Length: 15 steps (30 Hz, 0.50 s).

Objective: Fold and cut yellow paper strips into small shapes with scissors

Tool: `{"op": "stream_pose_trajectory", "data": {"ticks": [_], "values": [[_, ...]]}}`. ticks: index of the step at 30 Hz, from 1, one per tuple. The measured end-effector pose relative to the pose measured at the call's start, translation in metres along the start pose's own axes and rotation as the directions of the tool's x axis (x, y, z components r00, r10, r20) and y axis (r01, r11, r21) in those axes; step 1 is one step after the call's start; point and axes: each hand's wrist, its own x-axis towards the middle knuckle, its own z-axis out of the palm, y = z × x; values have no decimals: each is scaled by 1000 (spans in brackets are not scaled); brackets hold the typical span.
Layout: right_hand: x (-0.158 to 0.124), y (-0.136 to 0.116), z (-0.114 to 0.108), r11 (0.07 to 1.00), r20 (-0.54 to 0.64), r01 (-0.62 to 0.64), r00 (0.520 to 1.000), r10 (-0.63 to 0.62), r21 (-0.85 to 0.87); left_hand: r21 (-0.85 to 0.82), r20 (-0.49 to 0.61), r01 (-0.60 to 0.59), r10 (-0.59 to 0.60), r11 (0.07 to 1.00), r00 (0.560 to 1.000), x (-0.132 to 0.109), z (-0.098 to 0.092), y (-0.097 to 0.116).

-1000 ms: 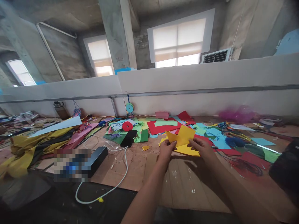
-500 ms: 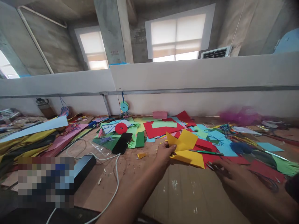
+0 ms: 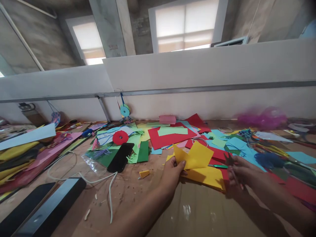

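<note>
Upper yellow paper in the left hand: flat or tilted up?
Tilted up. The left hand pinches the upper yellow paper with its far edge raised above the yellow sheet beneath.

Yellow paper [image 3: 200, 156], notched along its top, tilted upright, blurred scissors [image 3: 229, 159] to its right

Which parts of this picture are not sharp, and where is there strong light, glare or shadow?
Head view: the right hand and the tool in it look blurred, the yellow paper in the left hand sharper; head view: the large window looks very bright; head view: small white glints show on the cardboard, with a dark shadow below the right hand.
</note>
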Motion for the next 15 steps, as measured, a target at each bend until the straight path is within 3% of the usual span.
{"op": "stream_pose_trajectory", "data": {"ticks": [2,5,10,15], "values": [[7,-6,20,987,81,-81,994,70,142,2,-52,-21,21,1000,998,1,-1,3],[17,-11,48,969,187,-113,980,72,218,15,-116,-43,44,999,992,6,-1,8],[24,-10,83,984,156,-75,986,50,163,-36,-114,-36,32,999,993,13,3,12],[29,-4,88,992,38,-90,996,87,89,-17,-73,0,-1,1000,997,16,10,8]]}}
